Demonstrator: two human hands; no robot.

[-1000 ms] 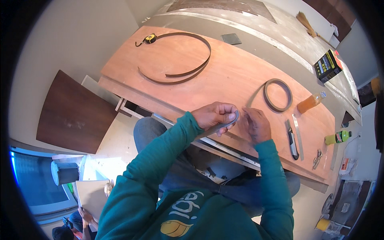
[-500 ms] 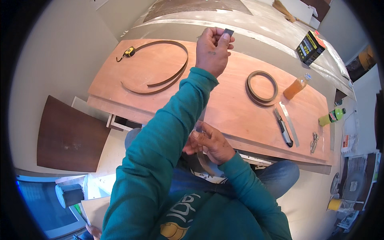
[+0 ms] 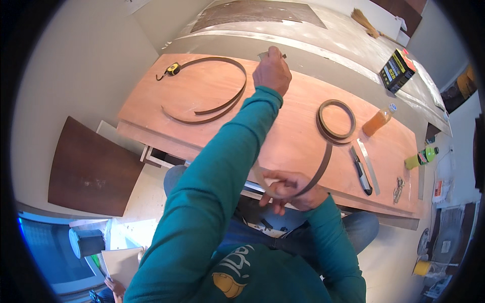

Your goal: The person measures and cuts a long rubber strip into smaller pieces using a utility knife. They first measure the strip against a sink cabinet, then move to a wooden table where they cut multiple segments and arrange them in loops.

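And there's the strip [image 3: 321, 166], sweeping down from the roll [image 3: 334, 138] on the bench [image 3: 293, 126] and curving in against the right hand [image 3: 298, 193], whose fingers are spread loosely, before it slips behind the left sleeve [image 3: 225, 146]. Thin, flat, dark brown, it's paler around the bend! Far out, the left hand [image 3: 273, 74] is bunched; I can't tell whether it's gripping anything.
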